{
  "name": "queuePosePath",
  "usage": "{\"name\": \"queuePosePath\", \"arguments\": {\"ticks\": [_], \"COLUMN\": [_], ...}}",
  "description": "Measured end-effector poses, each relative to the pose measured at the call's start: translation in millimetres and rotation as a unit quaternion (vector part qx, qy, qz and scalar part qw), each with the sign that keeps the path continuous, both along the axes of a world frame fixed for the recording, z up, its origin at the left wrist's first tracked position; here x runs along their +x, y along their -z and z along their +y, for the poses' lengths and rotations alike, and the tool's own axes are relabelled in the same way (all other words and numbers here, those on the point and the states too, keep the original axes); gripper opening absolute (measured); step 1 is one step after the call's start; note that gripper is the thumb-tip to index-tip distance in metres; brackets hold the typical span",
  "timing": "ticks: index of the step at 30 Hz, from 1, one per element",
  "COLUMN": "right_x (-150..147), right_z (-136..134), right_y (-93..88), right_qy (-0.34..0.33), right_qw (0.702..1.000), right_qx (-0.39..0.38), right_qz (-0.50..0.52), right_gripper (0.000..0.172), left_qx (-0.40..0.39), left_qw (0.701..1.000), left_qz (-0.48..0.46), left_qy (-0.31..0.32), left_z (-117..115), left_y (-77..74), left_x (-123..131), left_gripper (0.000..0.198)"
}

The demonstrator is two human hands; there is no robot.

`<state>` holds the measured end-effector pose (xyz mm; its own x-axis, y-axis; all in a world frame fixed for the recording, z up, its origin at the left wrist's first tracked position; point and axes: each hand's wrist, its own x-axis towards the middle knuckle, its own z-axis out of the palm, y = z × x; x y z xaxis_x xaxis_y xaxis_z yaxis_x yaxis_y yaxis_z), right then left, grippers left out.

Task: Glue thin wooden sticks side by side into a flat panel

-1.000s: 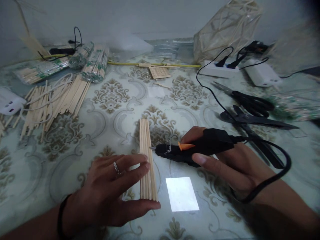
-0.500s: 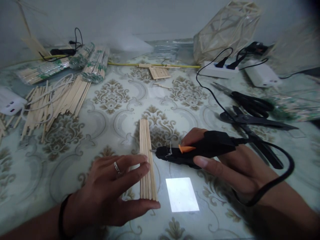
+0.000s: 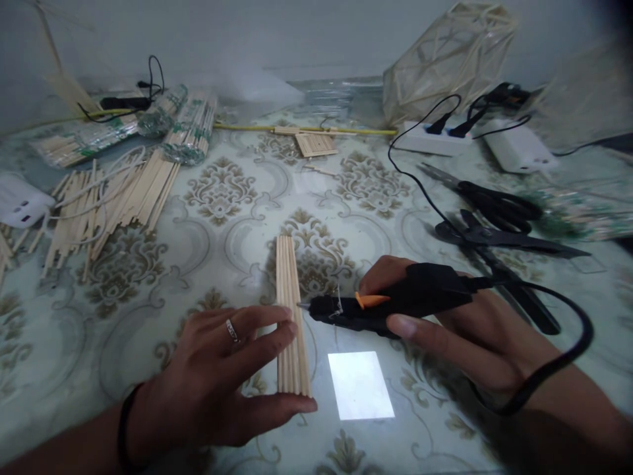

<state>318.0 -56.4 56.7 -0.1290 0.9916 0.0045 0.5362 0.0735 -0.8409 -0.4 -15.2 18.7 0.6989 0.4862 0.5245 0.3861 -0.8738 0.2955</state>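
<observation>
A narrow strip of wooden sticks (image 3: 287, 277), laid side by side, lies lengthwise on the patterned tablecloth. My left hand (image 3: 227, 369) is closed on it: two fingers press on its top and the thumb rests against its near end. In my right hand (image 3: 425, 323) is a black glue gun (image 3: 395, 300) with an orange trigger, gripped from the side. Its metal nozzle points left and is at the right edge of the strip, near my left fingertips. Thin strands of glue hang on the gun's front.
Loose sticks (image 3: 133, 191) and wrapped stick bundles (image 3: 190, 125) lie at the left. A small stick panel (image 3: 316, 145) is at the back. Scissors (image 3: 484, 198) and pliers (image 3: 504, 241) lie right, near a power strip (image 3: 435, 137). The gun's cord (image 3: 578, 343) loops over my right forearm.
The glue gun in my right hand has shifted slightly right and down, its nozzle moving a little nearer to me along the strip's edge. My left hand holds still.
</observation>
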Motion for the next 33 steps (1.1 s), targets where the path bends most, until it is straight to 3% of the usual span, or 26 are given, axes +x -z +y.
{"name": "queuePosePath", "arguments": {"ticks": [5, 14, 18, 24, 29, 33], "right_x": [0, -2, 1, 5, -5, -6], "right_z": [4, -1, 0, 1, -3, -4], "right_y": [0.8, -8.2, -2.7, 6.7, 0.7, -2.8], "right_qy": [-0.02, -0.021, -0.032, -0.016, 0.041, 0.028], "right_qw": [0.997, 0.997, 0.996, 0.998, 0.997, 0.995], "right_qx": [-0.018, -0.052, -0.041, -0.007, -0.025, -0.036], "right_qz": [0.079, 0.062, 0.067, 0.064, 0.067, 0.088], "right_gripper": [0.029, 0.041, 0.045, 0.036, 0.029, 0.025], "left_qx": [-0.013, -0.02, -0.019, 0.006, 0.009, 0.013], "left_qw": [1.0, 0.999, 0.999, 1.0, 0.999, 1.0], "left_qz": [-0.012, -0.033, -0.037, -0.01, -0.01, -0.018], "left_qy": [0.009, 0.007, 0.0, -0.023, -0.03, -0.02], "left_z": [0, -1, -2, -3, -4, -4], "left_y": [1.2, 3.2, 2.9, -0.1, -1.6, -0.8], "left_x": [0, 2, 1, -3, -2, -1], "left_gripper": [0.046, 0.046, 0.045, 0.05, 0.044, 0.049]}}
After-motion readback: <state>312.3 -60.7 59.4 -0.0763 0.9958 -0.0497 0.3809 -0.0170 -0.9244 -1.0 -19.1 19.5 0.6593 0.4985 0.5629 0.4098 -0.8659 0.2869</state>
